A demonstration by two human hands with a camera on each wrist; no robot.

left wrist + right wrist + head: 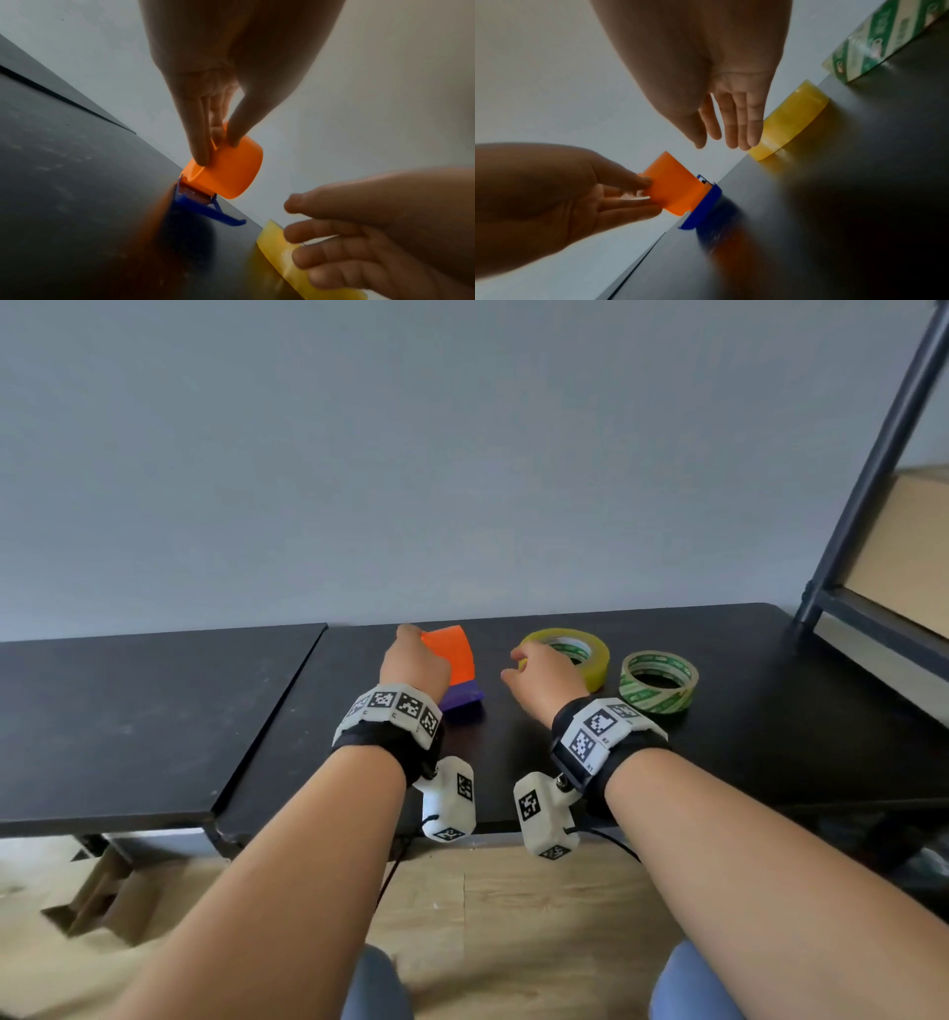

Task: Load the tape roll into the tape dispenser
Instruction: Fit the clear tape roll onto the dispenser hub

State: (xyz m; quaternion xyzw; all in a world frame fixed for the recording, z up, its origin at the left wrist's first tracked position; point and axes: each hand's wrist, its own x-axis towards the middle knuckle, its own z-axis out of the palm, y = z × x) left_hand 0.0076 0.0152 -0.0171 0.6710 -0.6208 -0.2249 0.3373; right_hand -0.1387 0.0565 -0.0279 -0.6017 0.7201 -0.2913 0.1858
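The tape dispenser (457,654) has an orange upper part and a blue base (464,698) and stands on the black table (513,762). My left hand (411,660) pinches its orange part (231,174) between thumb and fingers (639,180). A yellow tape roll (590,660) lies flat to the right of it. My right hand (534,670) hovers at the roll's near left rim with its fingers (741,130) nearly straight and nothing held. Whether they touch the roll (793,117) is unclear.
A second roll with green print (660,683) lies flat right of the yellow one. A dark metal shelf frame (873,495) with a cardboard box rises at the right. A second black tabletop (128,721) adjoins at the left, with a wall behind.
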